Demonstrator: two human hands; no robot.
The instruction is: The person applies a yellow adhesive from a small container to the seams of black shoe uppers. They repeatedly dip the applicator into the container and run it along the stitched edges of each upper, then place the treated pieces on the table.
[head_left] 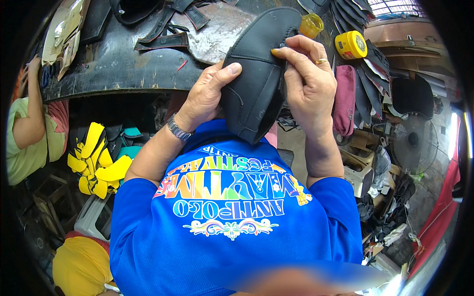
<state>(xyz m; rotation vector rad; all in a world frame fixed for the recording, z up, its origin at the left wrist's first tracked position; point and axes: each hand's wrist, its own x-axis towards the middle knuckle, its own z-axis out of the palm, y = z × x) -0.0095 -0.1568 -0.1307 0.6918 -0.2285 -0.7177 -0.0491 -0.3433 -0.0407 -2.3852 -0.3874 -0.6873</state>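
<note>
Head view: a black shoe (254,74) is held up over the near edge of the dark table (123,74), in front of the person's blue shirt (232,192). Left hand (213,88) grasps the shoe's left side, thumb lying on its face — a metal watch (177,127) sits on that wrist. Right hand (310,74) is at the shoe's upper right, fingers bent in, index tip on the surface next to the gathered edge; cannot tell if it pinches the edge or something thin. It wears a ring (321,61).

Just past the shoe's upper right: an amber jar (311,25). Farther right of the shoe: a yellow tub (351,45), a maroon pouch (344,101), black cut pieces (370,89) and, well apart, a fan (414,143). Left of the shoe, on the table: black strips (160,42) and cardboard (64,34). Below and left of the shoe — a pile of yellow pieces (94,163). Far left of the shoe, another person (29,133) in a pale green top.
</note>
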